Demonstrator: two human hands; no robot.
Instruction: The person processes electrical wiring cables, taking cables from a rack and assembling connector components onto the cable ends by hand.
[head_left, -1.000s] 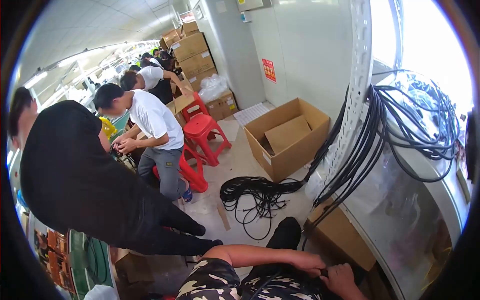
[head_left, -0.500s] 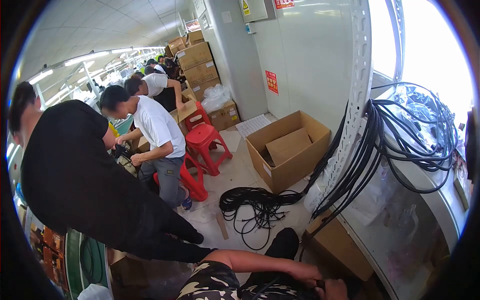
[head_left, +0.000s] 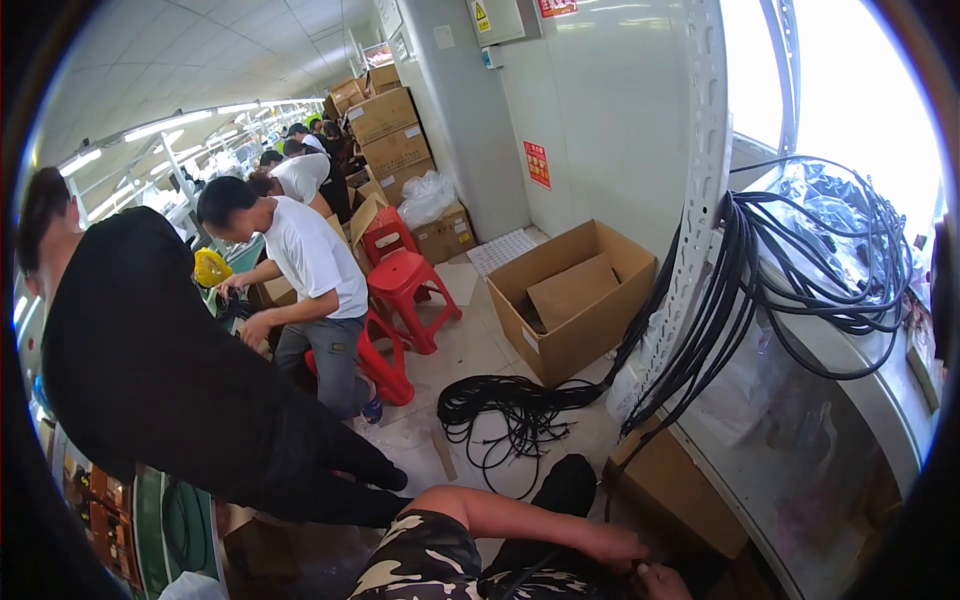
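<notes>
At the bottom, my left hand (head_left: 615, 546) reaches across my lap, its fingers closed on a black cable (head_left: 528, 572) that passes over my camouflage-patterned clothing. Right beside it is my right hand (head_left: 662, 581), cut off by the lower edge, with fingers curled in a pinch. The small dark piece between the two hands looks like part of the cable, but shadow hides its end. A thick bundle of black cables (head_left: 735, 270) hangs over the shelf and post, running down to a coiled heap (head_left: 510, 405) on the floor.
An open cardboard box (head_left: 590, 345) stands ahead, and another carton (head_left: 680, 490) sits under the shelf (head_left: 850, 400). Red stools (head_left: 402, 285) are left of centre. A person in black (head_left: 150, 340) stands close on my left; a person in white (head_left: 315, 260) works beyond.
My hands have moved slightly apart, with the right one lower. The person in white has shifted their hands at the bench. The view has turned a little.
</notes>
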